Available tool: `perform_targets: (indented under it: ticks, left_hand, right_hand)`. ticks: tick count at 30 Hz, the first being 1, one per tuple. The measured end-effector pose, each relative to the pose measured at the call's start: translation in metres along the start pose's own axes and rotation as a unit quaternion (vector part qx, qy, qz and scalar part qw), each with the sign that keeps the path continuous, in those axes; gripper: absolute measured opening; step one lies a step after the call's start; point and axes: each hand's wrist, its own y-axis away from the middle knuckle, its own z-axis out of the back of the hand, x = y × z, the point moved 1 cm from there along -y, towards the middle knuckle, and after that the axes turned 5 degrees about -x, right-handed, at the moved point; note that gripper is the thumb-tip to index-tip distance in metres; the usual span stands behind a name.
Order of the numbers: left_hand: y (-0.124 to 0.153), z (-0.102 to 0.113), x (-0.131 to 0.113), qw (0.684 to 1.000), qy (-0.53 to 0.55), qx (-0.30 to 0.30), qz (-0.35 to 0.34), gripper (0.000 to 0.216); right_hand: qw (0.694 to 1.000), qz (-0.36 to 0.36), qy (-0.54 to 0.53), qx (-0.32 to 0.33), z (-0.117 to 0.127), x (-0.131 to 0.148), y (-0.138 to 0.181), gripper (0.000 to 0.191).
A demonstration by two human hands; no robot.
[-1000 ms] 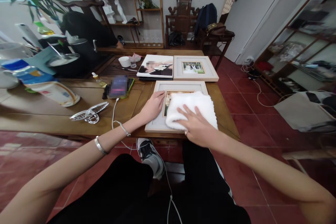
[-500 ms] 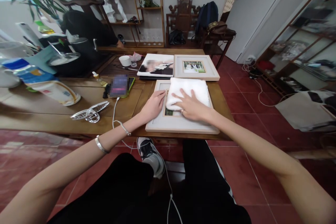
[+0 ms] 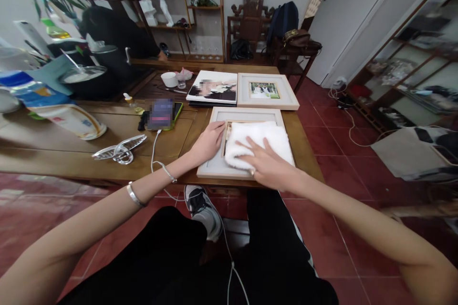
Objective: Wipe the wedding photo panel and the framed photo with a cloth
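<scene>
A light wooden picture frame (image 3: 246,114) with a wide pale mat lies flat near the table's front edge. My left hand (image 3: 208,143) rests on its left side, fingers extended close together, their tips by the inner border. On the right half of the frame lies a folded white fluffy cloth (image 3: 275,136), covering most of the inner picture. My right hand (image 3: 268,164) lies on this cloth with fingers spread; its thumb is not clearly visible. Nothing else is under that hand that I can make out.
Behind stand a second framed picture (image 3: 286,97) and a stack of photo panels (image 3: 229,81). Leftward are a phone (image 3: 177,112) with a white cable, a clear hair claw (image 3: 121,148), a dropper bottle (image 3: 134,105) and a blue-white packet (image 3: 71,116).
My right hand and the white cloth have moved toward me and slightly right over the frame, uncovering its far edge. My left hand stays in place on the frame.
</scene>
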Motion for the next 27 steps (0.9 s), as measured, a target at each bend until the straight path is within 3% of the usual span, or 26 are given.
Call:
perform_targets:
  ticks: [6, 9, 12, 20, 24, 27]
  left_hand:
    - [0.001, 0.001, -0.003, 1.000, 0.022, -0.012, 0.018, 0.040]
    - [0.001, 0.006, -0.007, 0.997, 0.049, -0.047, 0.023, 0.042]
    - [0.000, 0.012, -0.013, 0.993, 0.078, -0.087, 0.027, 0.042]
    - [0.004, 0.018, -0.014, 0.973, 0.118, -0.163, 0.113, 0.040]
    - [0.003, 0.018, -0.010, 0.981, 0.102, -0.143, 0.086, 0.031]
    - [0.002, 0.017, -0.009, 0.990, 0.082, -0.107, 0.051, 0.028]
  right_hand:
    - [0.986, -0.083, 0.099, -0.101, -0.009, -0.056, -0.064, 0.067]
    - [0.985, -0.083, 0.121, -0.095, -0.010, -0.060, -0.089, 0.062]
    - [0.991, -0.038, 0.116, -0.059, -0.010, -0.046, -0.099, 0.057]
    - [0.993, 0.092, 0.066, 0.025, 0.004, 0.015, -0.064, 0.057]
    - [0.987, 0.142, 0.013, 0.079, 0.010, 0.033, -0.040, 0.057]
    - [0.990, 0.128, 0.010, 0.060, 0.006, 0.033, -0.022, 0.056]
